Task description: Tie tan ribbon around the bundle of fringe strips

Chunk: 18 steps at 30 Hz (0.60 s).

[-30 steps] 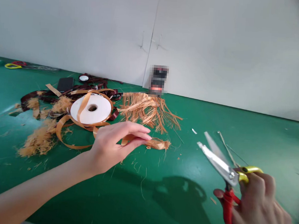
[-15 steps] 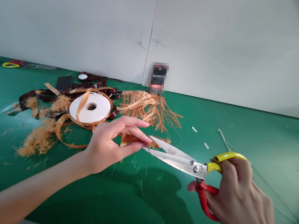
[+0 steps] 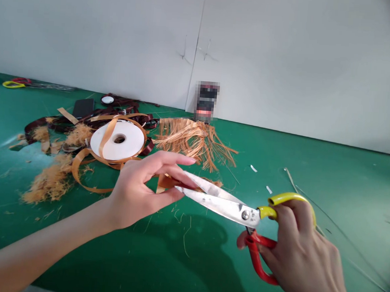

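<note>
Between the thumb and fingers of my left hand [image 3: 141, 191] is a short piece of tan ribbon [image 3: 166, 182], its far end frayed into threads. My right hand [image 3: 304, 251] grips scissors [image 3: 220, 205] with one yellow and one red handle. The slightly parted blades reach left across the ribbon, their tips right at my left fingertips. Part of the ribbon is hidden behind the blades and fingers. Beyond my left hand lies a bundle of tan fringed strands [image 3: 195, 139] on the green table [image 3: 133, 266].
A white ribbon spool [image 3: 130, 142] with loose tan ribbon stands left of centre. Fluffy tan thread scraps [image 3: 50, 180] and dark brown ribbon [image 3: 36, 128] lie around it. Another pair of scissors [image 3: 14, 84] is far left. A pixelated object [image 3: 206, 101] leans on the white wall [image 3: 288, 59].
The scissors and my right hand have moved left and slightly up, bringing the blade tips further over the ribbon and my left fingers. My left hand has barely moved.
</note>
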Motion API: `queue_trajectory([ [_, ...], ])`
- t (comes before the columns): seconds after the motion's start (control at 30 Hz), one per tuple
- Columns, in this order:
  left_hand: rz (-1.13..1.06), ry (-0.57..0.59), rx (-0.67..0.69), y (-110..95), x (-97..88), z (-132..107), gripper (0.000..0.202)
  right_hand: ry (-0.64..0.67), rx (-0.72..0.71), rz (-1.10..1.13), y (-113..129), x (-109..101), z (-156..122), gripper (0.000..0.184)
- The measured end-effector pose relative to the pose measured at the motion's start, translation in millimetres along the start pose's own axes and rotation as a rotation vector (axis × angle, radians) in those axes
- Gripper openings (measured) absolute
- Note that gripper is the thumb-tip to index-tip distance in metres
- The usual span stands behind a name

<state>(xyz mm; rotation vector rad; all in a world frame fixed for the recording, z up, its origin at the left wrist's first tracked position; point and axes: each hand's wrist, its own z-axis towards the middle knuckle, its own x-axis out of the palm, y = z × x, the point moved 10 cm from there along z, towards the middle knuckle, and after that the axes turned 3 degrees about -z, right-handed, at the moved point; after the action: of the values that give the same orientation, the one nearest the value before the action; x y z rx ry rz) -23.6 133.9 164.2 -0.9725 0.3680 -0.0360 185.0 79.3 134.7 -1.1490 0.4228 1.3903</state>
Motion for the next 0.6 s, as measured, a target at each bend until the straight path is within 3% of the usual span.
queue_trajectory([
  [0.27,-0.025,-0.013,-0.009,-1.6,-0.8,-1.2,0.042,-0.013,-0.024,-0.011,5.3,-3.2,3.9,0.049],
  [0.6,-0.017,-0.041,-0.014,-0.6,-2.9,-0.7,0.042,0.015,-0.030,-0.005,8.1,2.6,3.9,0.049],
])
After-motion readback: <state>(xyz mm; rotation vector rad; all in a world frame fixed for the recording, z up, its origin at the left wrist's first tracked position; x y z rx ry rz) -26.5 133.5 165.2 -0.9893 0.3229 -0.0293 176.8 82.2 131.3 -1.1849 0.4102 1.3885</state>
